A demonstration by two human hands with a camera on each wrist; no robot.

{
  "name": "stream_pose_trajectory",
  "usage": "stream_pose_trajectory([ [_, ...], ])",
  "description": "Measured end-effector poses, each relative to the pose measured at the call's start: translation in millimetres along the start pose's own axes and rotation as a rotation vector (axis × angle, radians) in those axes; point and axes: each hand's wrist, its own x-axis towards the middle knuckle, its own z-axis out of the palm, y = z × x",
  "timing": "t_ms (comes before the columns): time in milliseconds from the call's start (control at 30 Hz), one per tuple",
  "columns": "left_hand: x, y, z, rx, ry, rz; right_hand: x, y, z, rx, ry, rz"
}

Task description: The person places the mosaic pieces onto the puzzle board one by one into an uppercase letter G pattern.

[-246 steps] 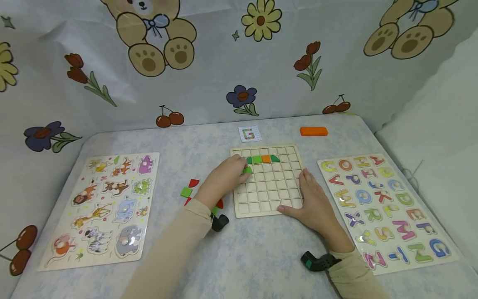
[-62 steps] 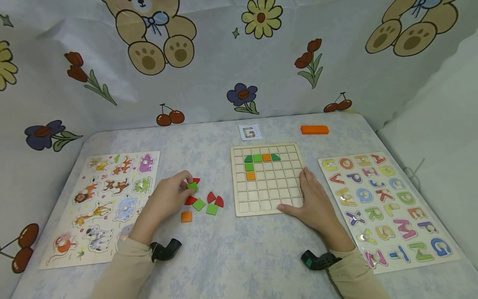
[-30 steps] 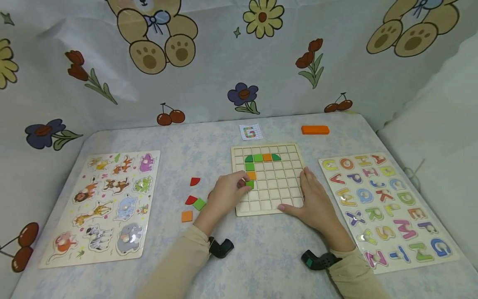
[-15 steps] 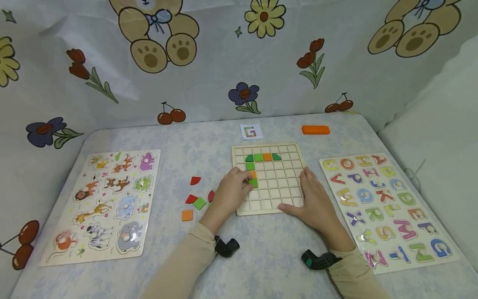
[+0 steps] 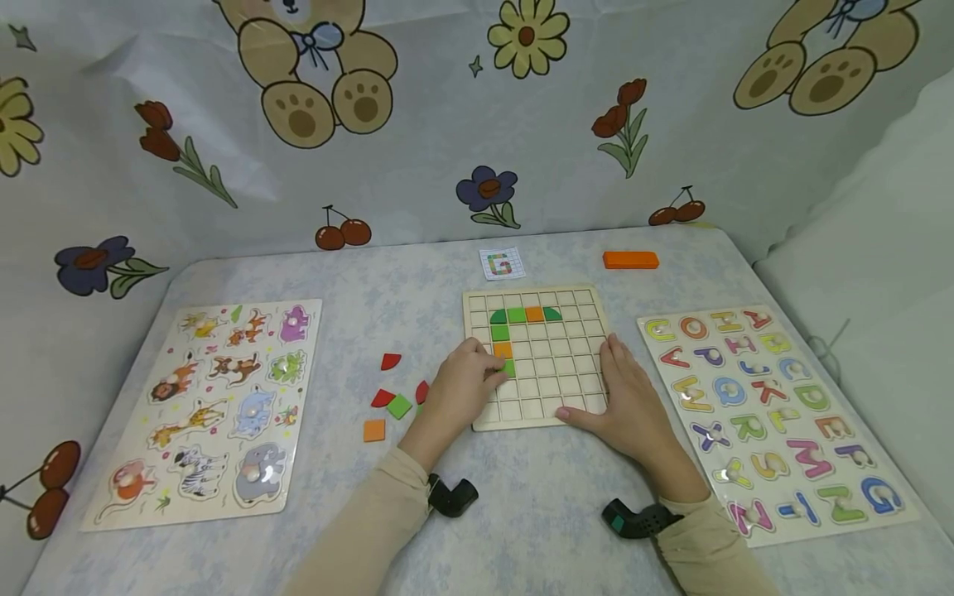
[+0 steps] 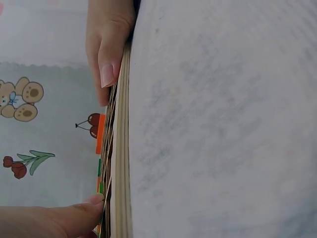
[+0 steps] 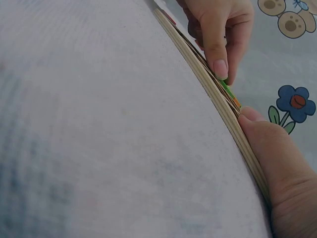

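right hand [image 5: 626,401]: flat, fingers straight, pressing the grid board's [image 5: 566,364] right edge
left hand [image 5: 464,387]: fingertips pinch green tile [image 5: 509,367], setting it in the board's left column under orange tile [image 5: 503,350]
loose tiles [image 5: 398,406]: on worktop [image 5: 417,290], left of board
far: pattern card [image 5: 502,264], orange block [image 5: 630,260]

Head view: you look forward and down from above the near edge of the table [image 5: 522,513], taking in the whole top and the printed backdrop [image 5: 417,165] at the far side. Left wrist view: set low at table level, rolled sideways, very near the grid board [image 6: 119,163], seen edge-on. Right wrist view: equally low and near, facing along the same board edge [image 7: 218,104]. All three views share the grid board [image 5: 537,356] and both hands.
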Motion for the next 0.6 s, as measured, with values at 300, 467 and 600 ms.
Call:
stream_pose_trajectory([
  [300,-11.3,-2.2,-7.8,0.001,0.0,-0.022,0,0,1,0.004,-0.001,0.003],
  [467,-18.7,-12.5,-31.4,-0.008,-0.006,-0.123,0,0,1,0.0,-0.002,0.008],
  [600,-23.9,-34.9,-55.2,-0.004,-0.002,-0.221,0,1,1,0.001,-0.004,0.008],
])
